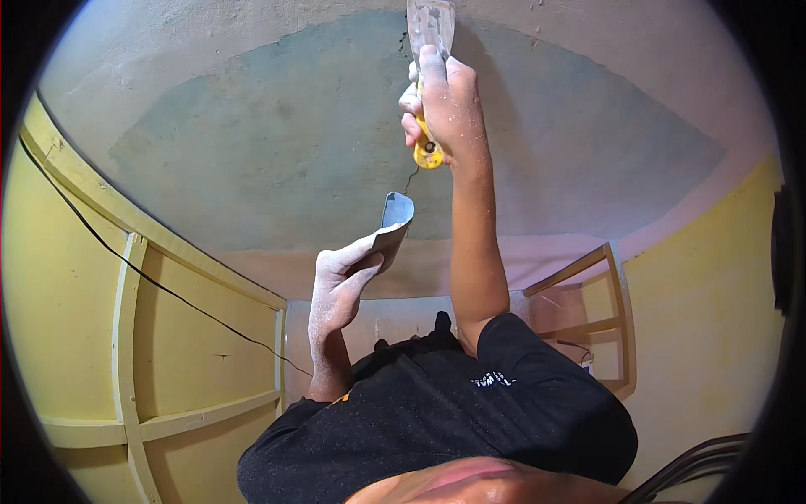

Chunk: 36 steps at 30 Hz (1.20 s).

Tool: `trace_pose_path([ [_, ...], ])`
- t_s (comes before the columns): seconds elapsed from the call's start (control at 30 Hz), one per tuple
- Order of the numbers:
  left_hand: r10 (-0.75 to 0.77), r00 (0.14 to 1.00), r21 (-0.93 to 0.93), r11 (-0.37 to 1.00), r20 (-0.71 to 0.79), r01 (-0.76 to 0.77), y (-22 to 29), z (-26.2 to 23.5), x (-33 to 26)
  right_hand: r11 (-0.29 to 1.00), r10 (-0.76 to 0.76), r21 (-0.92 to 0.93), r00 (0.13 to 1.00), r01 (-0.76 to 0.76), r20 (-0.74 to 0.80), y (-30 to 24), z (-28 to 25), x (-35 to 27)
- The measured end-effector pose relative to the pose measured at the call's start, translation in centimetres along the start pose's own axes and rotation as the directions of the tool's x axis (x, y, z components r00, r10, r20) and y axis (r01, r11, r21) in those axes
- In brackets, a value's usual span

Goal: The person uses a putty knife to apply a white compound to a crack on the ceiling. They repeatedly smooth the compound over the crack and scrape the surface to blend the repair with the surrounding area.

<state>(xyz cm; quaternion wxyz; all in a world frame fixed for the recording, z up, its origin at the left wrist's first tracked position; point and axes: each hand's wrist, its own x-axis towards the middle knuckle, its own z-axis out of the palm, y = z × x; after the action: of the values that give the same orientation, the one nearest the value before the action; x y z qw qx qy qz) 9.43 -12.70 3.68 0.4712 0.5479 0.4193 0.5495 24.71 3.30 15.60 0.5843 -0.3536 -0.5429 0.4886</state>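
My right hand (453, 109) is closed around the yellow handle of a putty knife (432, 29). Its broad blade, smeared with pale filler, points up at the top of the view, by dark marks in the plaster. Whether the blade touches the surface I cannot tell. Lower and to the left, my left hand (340, 281) grips a bent, grey-blue sheet (398, 212), curved like a scoop; its material is unclear. White dust coats both hands, thickest on the left. A thin crack (410, 180) runs through the grey-green patch (294, 143) between the two hands.
Yellow panels with wooden battens (128, 336) stand on the left, crossed by a black cable (172, 291). A wooden frame (623, 315) is at the right, beside a yellow wall (697, 319). Dark cables (697, 462) curve in at the lower right.
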Motion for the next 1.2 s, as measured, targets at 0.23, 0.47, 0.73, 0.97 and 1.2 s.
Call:
trace_pose_path([
  [0.23, -0.015, 1.0, 0.026, 1.0, -0.001, 0.015, -0.4, -0.2, 0.0, 0.999, 0.043, 0.009, 0.998, -0.044, 0.035, 0.3, -0.3, 0.1],
  [0.47, -0.002, 1.0, -0.019, 1.0, -0.029, 0.002, -0.2, 0.5, -0.3, 0.999, 0.033, 0.044, 0.999, -0.032, -0.028, 0.4, -5.1, -0.2],
  [0.73, 0.002, 0.994, -0.019, 1.0, -0.106, -0.004, -0.7, 1.0, -0.7, 0.987, 0.063, 0.144, 0.996, -0.07, 0.058, -0.8, -7.5, -1.1],
  [0.97, 0.019, 0.994, -0.014, 1.0, -0.111, -0.02, -0.3, 1.2, -0.3, 1.0, 0.023, 0.004, 0.998, -0.023, 0.057, -0.6, -5.3, 0.4],
  [1.2, 0.007, 0.996, -0.059, 0.998, -0.086, -0.012, -0.6, 0.9, -0.1, 0.994, 0.056, -0.092, 0.997, -0.05, 0.059, -1.6, -4.6, 0.3],
])
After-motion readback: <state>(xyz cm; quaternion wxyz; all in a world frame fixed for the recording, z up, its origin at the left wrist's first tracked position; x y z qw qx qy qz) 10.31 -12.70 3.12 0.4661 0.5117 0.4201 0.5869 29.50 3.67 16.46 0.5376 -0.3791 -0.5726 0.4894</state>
